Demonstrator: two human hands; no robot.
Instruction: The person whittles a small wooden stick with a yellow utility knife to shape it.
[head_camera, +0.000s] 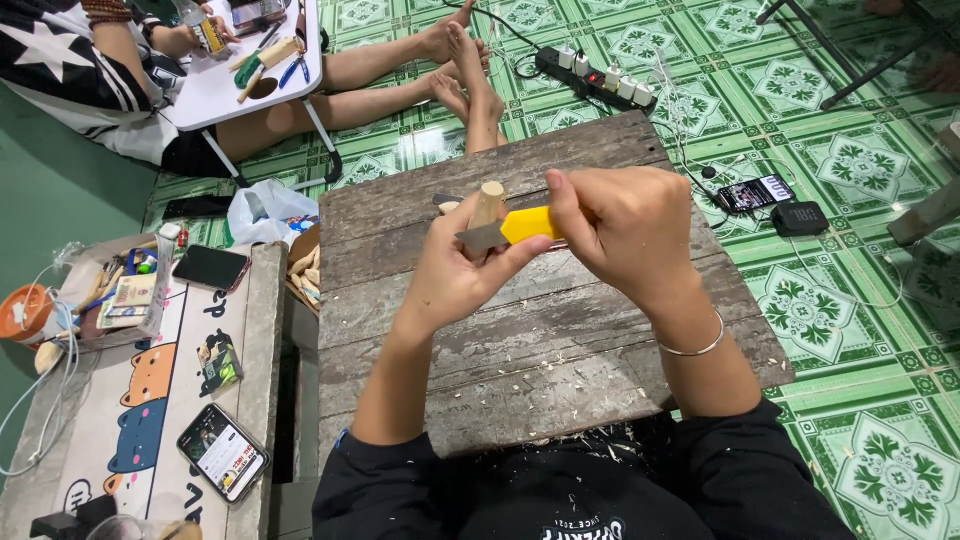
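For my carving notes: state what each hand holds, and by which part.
Left hand grips the wooden piece by its lower end; right hand holds the yellow-handled knife by its handle.

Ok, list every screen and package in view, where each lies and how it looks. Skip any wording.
Lit phone: low table at left, near edge, bright screen.
Dark phone: same table, far end, black screen.
Small box: between those phones, green and black.
Lit phone: tiled floor at right, colourful screen.
Black speaker: beside that phone, rounded.
White plastic bag: floor behind the wooden board.
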